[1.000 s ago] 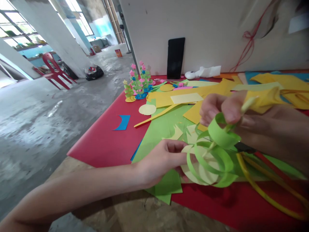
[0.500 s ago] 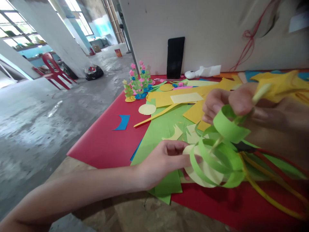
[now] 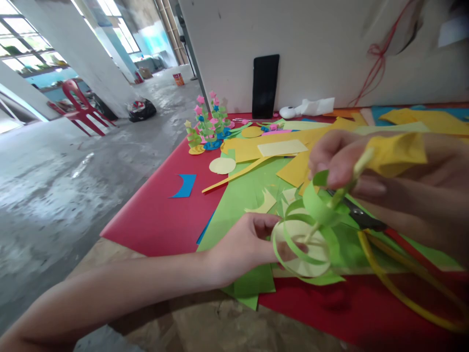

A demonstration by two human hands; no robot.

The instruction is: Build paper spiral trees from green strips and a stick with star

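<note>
My left hand [image 3: 244,247] pinches the edge of a pale yellow paper disc [image 3: 320,259], the base of a paper flower, at the lower right of the head view. From the disc a thin pale stem [image 3: 310,233] rises at a slant, with curled green paper strips [image 3: 314,204] around it. High on that stem, my right hand [image 3: 348,164] is closed, and a yellow paper piece [image 3: 399,154] shows at the top end. Scissors [image 3: 366,221] with red and yellow handles lie beneath my right hand, their blades partly covered by the green strips.
Red paper [image 3: 161,205] and green sheets [image 3: 242,205] cover the table. Small paper star plants [image 3: 212,124] stand at the back left. A black phone [image 3: 266,87] leans on the white board behind, beside a white glue bottle [image 3: 287,112]. Yellow sheets [image 3: 245,150] and a blue scrap [image 3: 188,186] lie around.
My right hand has tilted the stem and turned the yellow piece. The disc and green strips have shifted slightly left, uncovering more of the scissors. My left hand stays on the disc's edge.
</note>
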